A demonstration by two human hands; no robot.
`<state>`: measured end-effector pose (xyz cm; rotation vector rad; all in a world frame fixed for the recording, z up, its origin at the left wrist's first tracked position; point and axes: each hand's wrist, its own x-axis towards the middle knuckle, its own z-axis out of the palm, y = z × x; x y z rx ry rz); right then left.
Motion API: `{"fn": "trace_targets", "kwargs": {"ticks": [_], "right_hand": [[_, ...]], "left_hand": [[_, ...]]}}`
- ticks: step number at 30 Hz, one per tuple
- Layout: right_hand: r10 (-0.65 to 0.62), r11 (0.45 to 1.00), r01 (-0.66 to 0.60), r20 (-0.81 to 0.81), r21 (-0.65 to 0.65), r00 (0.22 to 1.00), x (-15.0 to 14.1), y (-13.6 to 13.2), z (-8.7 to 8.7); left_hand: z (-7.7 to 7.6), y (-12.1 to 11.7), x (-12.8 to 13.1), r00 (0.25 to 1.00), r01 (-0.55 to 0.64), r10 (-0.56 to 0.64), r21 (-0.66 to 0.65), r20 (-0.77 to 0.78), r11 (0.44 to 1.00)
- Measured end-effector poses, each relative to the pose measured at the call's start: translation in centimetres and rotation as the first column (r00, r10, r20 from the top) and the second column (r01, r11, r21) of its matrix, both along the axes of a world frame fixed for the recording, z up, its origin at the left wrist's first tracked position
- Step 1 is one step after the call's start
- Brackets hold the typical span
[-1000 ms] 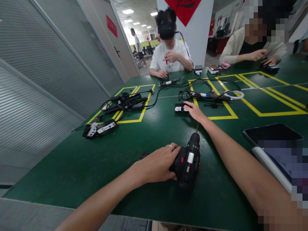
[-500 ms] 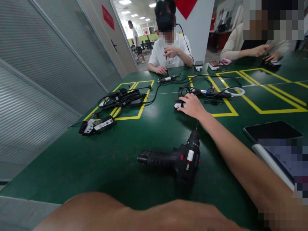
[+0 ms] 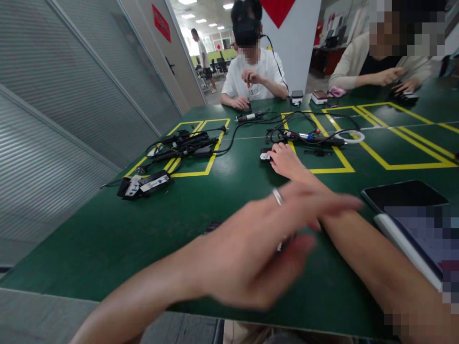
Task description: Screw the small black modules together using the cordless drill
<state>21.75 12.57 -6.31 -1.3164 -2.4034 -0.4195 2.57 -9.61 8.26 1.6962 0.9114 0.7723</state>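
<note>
Two hands, yellow-marked green table, grey door

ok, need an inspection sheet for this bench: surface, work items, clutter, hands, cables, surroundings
Surface: green table, yellow outlines; spills: nothing seen
Work items: small black-and-white block; dark tool, mostly hidden behind left hand
Clutter: flat dark device near right edge; black-and-white pieces at left
Hands: left open, motion-blurred; right hand at the block
Cables: black tangle at left, loose loops beyond right hand
Surroundings: two people across the table, another in background
</note>
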Motion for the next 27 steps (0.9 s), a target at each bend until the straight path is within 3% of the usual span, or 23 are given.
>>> {"fn": "trace_targets", "kwargs": {"ticks": [2,5,8,11,13,17,27], "right_hand": [[-0.019,1.0,0.018,0.015,0.017,1.0,0.0,-0.2,0.1],[-0.032,0.999,0.031,0.039,0.032,0.999,0.0,-0.4,0.1],[-0.023,1.0,0.022,0.063,0.019,0.998,0.0,-0.5,0.3],[-0.024,1.0,0.022,0.082,0.021,0.996,0.0,-0.4,0.3],[-0.024,0.999,0.022,0.088,0.028,0.996,-0.1,-0.4,0.3],[-0.014,0.999,0.011,0.084,0.031,0.996,-0.2,-0.4,0.1],[0.027,1.0,-0.027,0.013,0.012,1.0,-0.6,-0.3,-0.3]], "left_hand": [[-1.3,4.8,0.8,0.998,0.01,0.004,0.249,-0.056,0.969],[-5.3,13.6,0.6,0.962,0.106,0.068,0.59,-0.265,0.801],[-9.9,21.2,-0.5,0.865,0.184,0.226,0.704,-0.447,0.686],[-13.5,25.8,-1.0,0.807,0.232,0.266,0.697,-0.527,0.679],[-15.3,27.2,-0.7,0.83,0.223,0.246,0.702,-0.5,0.676],[-17.3,27.6,0.0,0.907,0.073,0.263,0.738,-0.328,0.671],[-17.8,26.5,-0.8,0.901,0.028,0.313,0.76,-0.3,0.649]]}}
